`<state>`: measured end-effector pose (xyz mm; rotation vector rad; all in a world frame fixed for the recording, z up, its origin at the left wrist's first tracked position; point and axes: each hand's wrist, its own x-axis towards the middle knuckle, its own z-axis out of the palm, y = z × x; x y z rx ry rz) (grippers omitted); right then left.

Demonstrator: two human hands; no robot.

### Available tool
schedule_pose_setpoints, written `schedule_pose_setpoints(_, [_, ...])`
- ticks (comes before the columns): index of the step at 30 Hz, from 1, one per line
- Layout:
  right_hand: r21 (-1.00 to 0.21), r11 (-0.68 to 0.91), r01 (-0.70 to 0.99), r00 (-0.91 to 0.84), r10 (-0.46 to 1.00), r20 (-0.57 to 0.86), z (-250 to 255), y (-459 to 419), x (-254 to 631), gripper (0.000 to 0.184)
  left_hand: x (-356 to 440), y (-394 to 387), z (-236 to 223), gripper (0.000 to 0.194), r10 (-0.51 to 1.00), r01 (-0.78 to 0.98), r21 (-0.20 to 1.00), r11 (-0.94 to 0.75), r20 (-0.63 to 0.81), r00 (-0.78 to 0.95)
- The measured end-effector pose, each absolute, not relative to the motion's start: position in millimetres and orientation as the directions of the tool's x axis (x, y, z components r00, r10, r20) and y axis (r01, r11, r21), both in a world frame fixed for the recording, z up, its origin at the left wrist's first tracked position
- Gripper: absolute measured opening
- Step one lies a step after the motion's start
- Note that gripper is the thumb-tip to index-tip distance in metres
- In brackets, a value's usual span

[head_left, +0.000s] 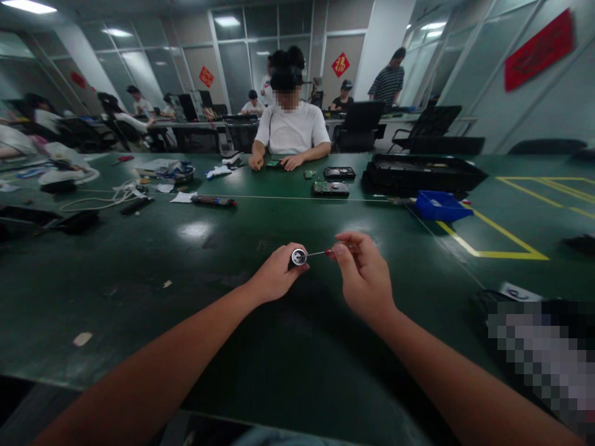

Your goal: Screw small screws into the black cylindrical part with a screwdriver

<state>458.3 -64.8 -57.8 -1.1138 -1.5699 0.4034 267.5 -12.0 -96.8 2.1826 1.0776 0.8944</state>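
Note:
My left hand (275, 274) is closed around a small dark cylinder (299, 257) with a silver rim, its hollow end turned toward me. What lies inside that end is too small to make out. Between thumb and fingers of my right hand (365, 272) is a screwdriver (329, 252) with a red handle, mostly covered by the fingers. Its thin metal shaft points left, and the tip meets the cylinder's rim or opening; I cannot tell which. Both hands are above the green tabletop (260, 334).
Opposite, a person (292, 127) handles a green circuit board. Hard drives (331, 188), a black tray (423, 173) and a blue bin (441, 205) stand toward the back. An electric screwdriver (214, 201) and a white cable (109, 199) lie left. A blurred item (548, 353) is at right.

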Motion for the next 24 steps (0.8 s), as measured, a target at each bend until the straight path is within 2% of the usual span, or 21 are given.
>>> schedule_pose_setpoints(5, [-0.902, 0.377, 0.208, 0.184, 0.891, 0.415, -65.3, -51.4, 460.6, 0.022, 268.4, -13.1, -94.3, 0.016, 0.834, 0.474, 0.707, -0.525, 0.315, 0.454])
schedule_pose_setpoints(9, [-0.945, 0.328, 0.008, 0.247, 0.915, 0.320, -72.0, -43.2, 463.7, 0.024, 268.1, -13.7, -93.1, 0.016, 0.830, 0.481, 0.698, -0.531, 0.313, 0.462])
schedule_pose_setpoints(16, [-0.857, 0.436, 0.276, 0.255, 0.826, 0.502, -59.3, -57.5, 459.8, 0.021, 267.7, -12.4, -96.5, 0.018, 0.833, 0.487, 0.698, -0.525, 0.305, 0.461])
schedule_pose_setpoints(24, [-0.784, 0.490, 0.380, 0.149, 0.804, 0.575, -63.6, -59.6, 460.9, 0.018, 268.7, -12.9, -95.9, 0.016, 0.819, 0.477, 0.684, -0.552, 0.336, 0.465])
